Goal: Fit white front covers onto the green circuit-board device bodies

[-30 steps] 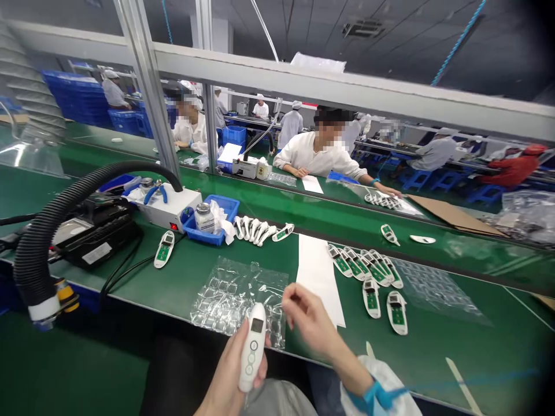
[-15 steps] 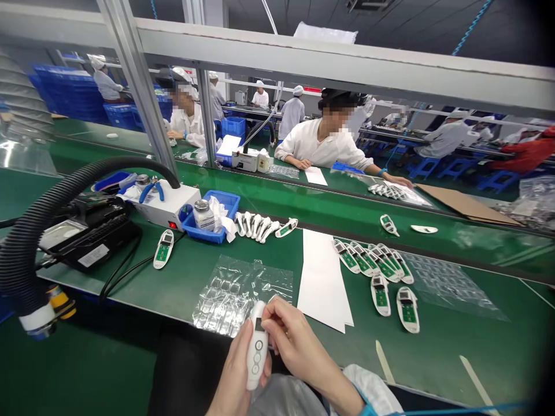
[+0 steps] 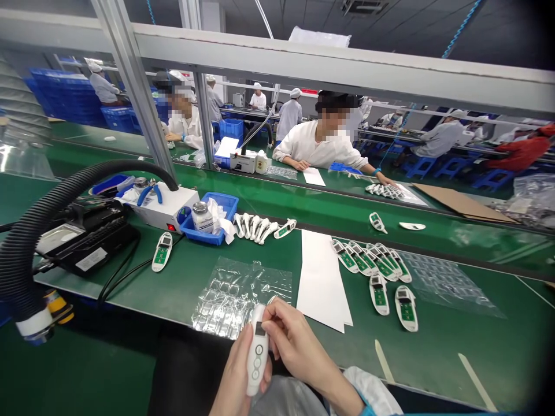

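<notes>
My left hand (image 3: 235, 370) is closed around a white handheld device (image 3: 256, 359), held upright with its small dark screen and three round buttons facing me. At the screen's right edge, the thumb and forefinger of my right hand (image 3: 291, 334) are pinched together; anything between them is too small or hidden to make out. Just beyond my hands lies a clear plastic sheet (image 3: 225, 309) with rows of small square clear pieces. To its right are white paper sheets (image 3: 319, 283) and several open white housings (image 3: 378, 293) with green circuit boards.
A blue tray (image 3: 212, 236) holds a jar and tissues, beside a row of white parts (image 3: 255, 227). Pliers (image 3: 150, 193) rest on a white box (image 3: 162, 209); a black hose (image 3: 17, 254) arches at left. A co-worker (image 3: 321, 138) sits across the green belt (image 3: 281, 196).
My hands keep nearly the same hold on the device. On the belt, an open housing and a white shell have shifted left. The co-worker's outstretched hand has drawn slightly left.
</notes>
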Motion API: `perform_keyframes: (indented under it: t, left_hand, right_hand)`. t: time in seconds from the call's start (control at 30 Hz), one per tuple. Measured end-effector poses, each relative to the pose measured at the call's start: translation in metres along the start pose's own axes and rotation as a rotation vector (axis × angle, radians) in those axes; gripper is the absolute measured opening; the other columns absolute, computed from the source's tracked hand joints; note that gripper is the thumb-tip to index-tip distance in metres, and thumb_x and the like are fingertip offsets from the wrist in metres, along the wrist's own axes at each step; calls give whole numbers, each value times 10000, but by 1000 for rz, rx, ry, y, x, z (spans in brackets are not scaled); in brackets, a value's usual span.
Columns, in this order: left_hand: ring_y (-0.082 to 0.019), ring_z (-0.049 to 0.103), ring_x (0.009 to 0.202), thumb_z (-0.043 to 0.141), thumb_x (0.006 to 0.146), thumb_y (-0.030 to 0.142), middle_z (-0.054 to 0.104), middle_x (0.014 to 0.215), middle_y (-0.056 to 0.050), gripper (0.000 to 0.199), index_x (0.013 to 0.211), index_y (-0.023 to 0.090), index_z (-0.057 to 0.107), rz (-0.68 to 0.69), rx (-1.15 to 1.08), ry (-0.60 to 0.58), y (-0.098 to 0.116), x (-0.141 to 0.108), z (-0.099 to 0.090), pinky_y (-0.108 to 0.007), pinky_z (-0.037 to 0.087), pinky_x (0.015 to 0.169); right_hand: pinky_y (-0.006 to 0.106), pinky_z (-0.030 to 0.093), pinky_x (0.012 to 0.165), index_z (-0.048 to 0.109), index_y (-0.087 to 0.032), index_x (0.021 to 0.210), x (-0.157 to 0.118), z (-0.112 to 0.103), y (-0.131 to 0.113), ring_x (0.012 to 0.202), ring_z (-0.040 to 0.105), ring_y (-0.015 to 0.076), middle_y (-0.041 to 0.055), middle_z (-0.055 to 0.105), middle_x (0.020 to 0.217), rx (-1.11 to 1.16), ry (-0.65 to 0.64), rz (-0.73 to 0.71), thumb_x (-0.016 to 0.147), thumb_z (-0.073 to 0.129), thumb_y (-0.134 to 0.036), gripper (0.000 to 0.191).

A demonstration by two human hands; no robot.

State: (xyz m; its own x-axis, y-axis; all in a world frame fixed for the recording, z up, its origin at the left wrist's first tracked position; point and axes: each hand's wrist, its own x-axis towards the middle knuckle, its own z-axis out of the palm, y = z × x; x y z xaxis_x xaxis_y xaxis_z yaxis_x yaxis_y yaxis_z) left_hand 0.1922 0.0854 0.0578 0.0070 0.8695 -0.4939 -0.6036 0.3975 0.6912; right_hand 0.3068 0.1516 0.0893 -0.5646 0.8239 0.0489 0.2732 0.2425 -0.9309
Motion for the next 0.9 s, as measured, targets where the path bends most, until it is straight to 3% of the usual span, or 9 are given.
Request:
perform_keyframes:
  t: [0.27,0.47,0.7,0.77,0.8,0.87,0.9]
  left_hand:
    - [-89,386,405,464,836,637,500,457,5,519,702,148,574,-5,1,-9,-1,-1,0,-204,285,422]
    - [-107,426,446,435,834,662,508,480,-10,547,648,160,548,36,123,27,-3,-4,-3,-213,333,448]
    - [-77,341,339,526,765,690,405,389,63,511,764,179,545,111,344,61,-3,-3,-4,-186,242,354]
    - [-83,377,349,503,748,726,450,411,52,558,816,175,565,99,330,124,-1,-4,-3,-181,266,356]
    - [-90,394,353,503,732,742,481,429,46,592,878,173,574,93,322,158,0,-6,-2,-183,279,356]
    - [-101,415,354,514,699,767,525,461,34,659,970,168,570,99,320,185,2,-8,-1,-193,294,355]
    - [-104,418,355,517,694,771,527,460,34,669,976,166,573,108,332,172,4,-9,-1,-196,296,356]
  right_hand:
    - [224,390,557,481,-208,804,-3,2,0,629,492,117,-2,494,773,-16,18,5,953,434,-214,156]
    - [209,391,486,479,-205,804,-7,5,0,537,479,86,-4,499,792,28,19,25,952,446,-256,161]
    - [185,372,368,397,-231,843,-4,20,17,360,484,105,-101,452,454,547,26,174,886,567,-445,277]
    - [197,412,381,436,-224,932,-4,20,16,384,498,97,-64,536,561,582,56,143,888,564,-449,263]
    - [207,441,397,467,-221,991,-5,19,15,425,517,89,-14,597,719,569,68,120,881,581,-436,267]
    - [214,479,424,534,-228,1062,-5,16,12,533,554,81,65,554,1056,532,68,81,837,650,-396,304]
    - [205,480,423,570,-229,1054,-5,14,11,567,556,78,72,506,1127,512,60,65,811,684,-377,307]
